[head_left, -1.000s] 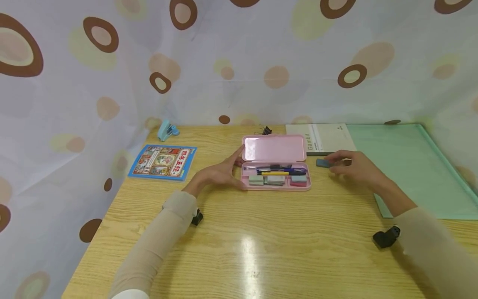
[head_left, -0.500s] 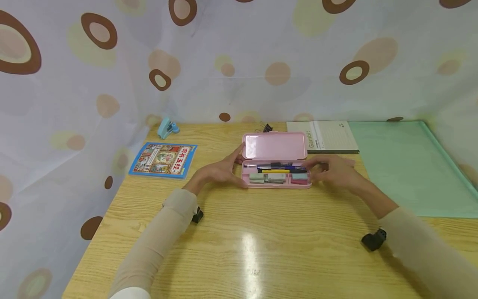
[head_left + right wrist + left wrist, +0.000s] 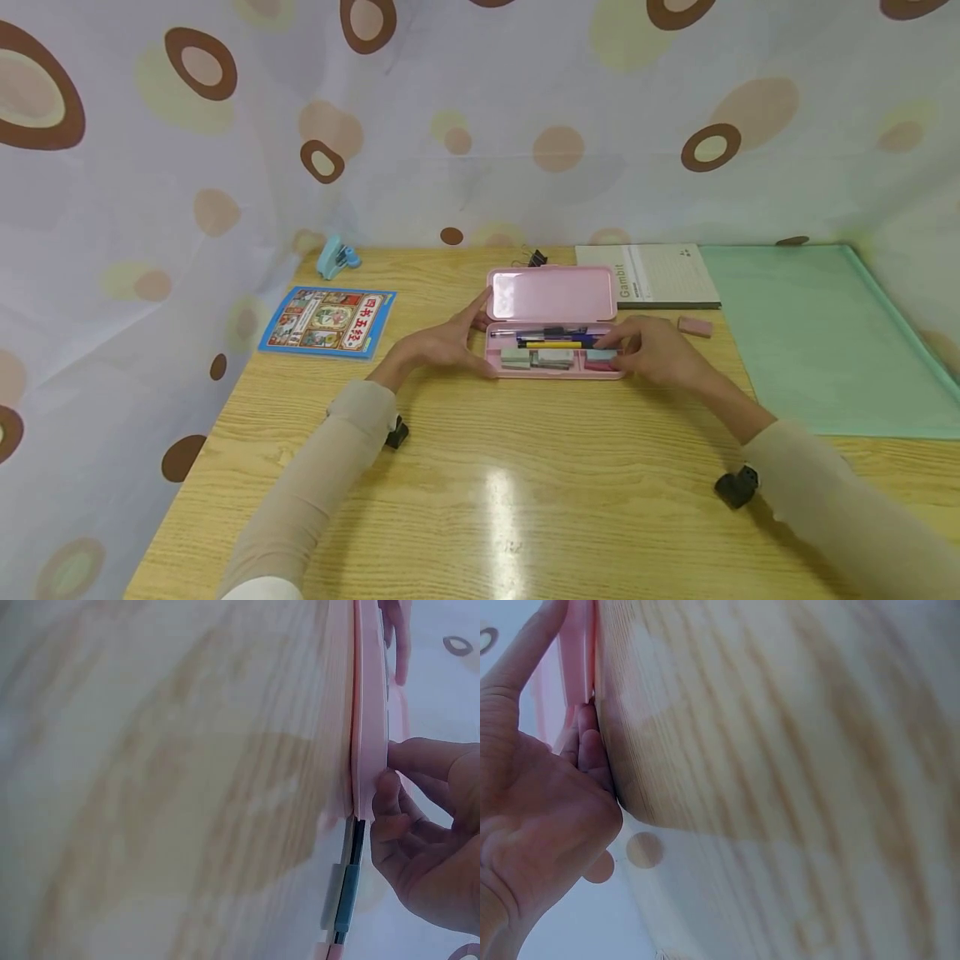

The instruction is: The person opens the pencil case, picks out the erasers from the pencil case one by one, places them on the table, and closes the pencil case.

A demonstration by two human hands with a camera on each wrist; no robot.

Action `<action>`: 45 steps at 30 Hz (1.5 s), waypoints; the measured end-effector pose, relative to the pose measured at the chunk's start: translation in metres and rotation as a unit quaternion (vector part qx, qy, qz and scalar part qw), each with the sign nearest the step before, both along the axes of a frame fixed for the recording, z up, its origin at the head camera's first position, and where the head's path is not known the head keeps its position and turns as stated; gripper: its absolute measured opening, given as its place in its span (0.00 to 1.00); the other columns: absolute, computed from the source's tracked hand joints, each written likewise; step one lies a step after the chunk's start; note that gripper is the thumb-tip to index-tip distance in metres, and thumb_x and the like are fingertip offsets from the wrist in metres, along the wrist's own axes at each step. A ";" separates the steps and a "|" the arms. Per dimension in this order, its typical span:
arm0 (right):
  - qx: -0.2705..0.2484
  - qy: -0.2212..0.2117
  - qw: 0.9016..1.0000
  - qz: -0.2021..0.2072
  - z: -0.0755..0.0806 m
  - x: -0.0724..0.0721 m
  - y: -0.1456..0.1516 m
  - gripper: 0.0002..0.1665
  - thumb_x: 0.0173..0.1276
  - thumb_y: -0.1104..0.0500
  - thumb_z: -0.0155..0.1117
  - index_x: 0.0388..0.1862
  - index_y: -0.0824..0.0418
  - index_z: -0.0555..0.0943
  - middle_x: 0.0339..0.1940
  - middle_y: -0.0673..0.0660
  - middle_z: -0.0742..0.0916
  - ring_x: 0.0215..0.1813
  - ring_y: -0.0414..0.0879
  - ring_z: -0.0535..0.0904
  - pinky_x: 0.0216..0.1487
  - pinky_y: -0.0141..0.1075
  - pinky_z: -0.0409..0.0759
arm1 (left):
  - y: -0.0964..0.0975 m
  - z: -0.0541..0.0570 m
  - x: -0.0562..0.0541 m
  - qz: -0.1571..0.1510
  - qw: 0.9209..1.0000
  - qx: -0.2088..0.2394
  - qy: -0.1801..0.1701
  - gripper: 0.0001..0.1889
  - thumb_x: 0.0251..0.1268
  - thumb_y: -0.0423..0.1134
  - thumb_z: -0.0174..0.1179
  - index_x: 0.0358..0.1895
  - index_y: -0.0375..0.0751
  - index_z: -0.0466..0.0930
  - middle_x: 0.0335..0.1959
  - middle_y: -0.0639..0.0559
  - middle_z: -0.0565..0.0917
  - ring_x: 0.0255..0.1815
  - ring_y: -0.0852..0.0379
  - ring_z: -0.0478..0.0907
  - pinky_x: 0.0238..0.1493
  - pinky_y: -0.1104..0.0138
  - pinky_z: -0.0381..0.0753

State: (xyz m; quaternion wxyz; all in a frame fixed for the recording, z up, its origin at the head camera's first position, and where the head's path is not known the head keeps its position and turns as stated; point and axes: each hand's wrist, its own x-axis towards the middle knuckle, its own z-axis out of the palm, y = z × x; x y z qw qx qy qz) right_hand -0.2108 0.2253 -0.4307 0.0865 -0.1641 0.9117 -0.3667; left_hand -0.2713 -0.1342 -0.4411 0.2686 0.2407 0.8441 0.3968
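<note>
An open pink pencil case lies on the table. My left hand grips its left end, thumb at the near side and fingers at the far side. My right hand is over the right end, its fingertips around a pale blue block atop a dark pink one in the right compartment. I cannot tell if they pinch it. In the right wrist view, the right hand's fingertips reach over the case's rim. Pens and a yellow marker lie in the long compartment, pale erasers in front.
A pink eraser and a teal block lie right of the case. Behind are a notebook and a binder clip. A green mat covers the right; a blue booklet and light blue stapler-like item are left.
My right hand has moved left from the blue block on the table to the case's right compartment, uncovering the pink eraser. The left hand has stayed at the case.
</note>
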 end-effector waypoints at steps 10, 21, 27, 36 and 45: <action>-0.001 0.003 1.000 -0.012 0.005 0.006 -0.001 0.14 0.64 0.69 0.72 0.48 0.61 0.90 0.39 0.58 0.86 0.31 0.46 0.76 0.28 0.34 0.75 | -0.002 -0.001 0.000 -0.003 1.000 0.006 -0.001 0.73 0.52 0.48 0.82 0.85 0.64 0.25 0.71 0.47 0.64 0.72 0.51 0.61 0.80 0.55 0.56; -0.004 -0.008 0.998 -0.064 0.016 0.004 0.028 0.14 0.70 0.61 0.71 0.53 0.59 0.88 0.48 0.61 0.87 0.42 0.53 0.79 0.34 0.36 0.79 | -0.001 -0.001 0.000 -0.001 1.000 0.004 -0.001 0.72 0.52 0.49 0.82 0.85 0.65 0.25 0.71 0.46 0.64 0.72 0.51 0.61 0.81 0.54 0.55; -0.015 -0.034 0.996 -0.081 0.010 -0.002 0.048 0.15 0.72 0.61 0.69 0.56 0.61 0.86 0.49 0.64 0.86 0.39 0.51 0.82 0.33 0.37 0.82 | -0.001 -0.001 -0.001 -0.006 1.000 0.014 0.000 0.74 0.51 0.46 0.83 0.85 0.62 0.25 0.71 0.46 0.64 0.73 0.51 0.61 0.79 0.56 0.58; 0.015 -0.042 0.995 -0.089 -0.002 -0.007 0.059 0.17 0.70 0.60 0.71 0.55 0.65 0.86 0.48 0.65 0.86 0.40 0.50 0.79 0.31 0.36 0.81 | -0.001 -0.001 0.000 -0.005 1.000 0.010 0.002 0.73 0.51 0.48 0.82 0.85 0.63 0.25 0.71 0.46 0.64 0.73 0.52 0.61 0.80 0.56 0.58; 0.018 -0.042 0.996 -0.080 -0.001 -0.007 0.060 0.15 0.70 0.61 0.71 0.53 0.65 0.87 0.42 0.62 0.86 0.34 0.48 0.78 0.29 0.36 0.80 | -0.001 -0.003 -0.001 -0.005 1.000 0.010 0.002 0.73 0.50 0.48 0.82 0.85 0.64 0.25 0.71 0.46 0.64 0.72 0.52 0.61 0.79 0.56 0.58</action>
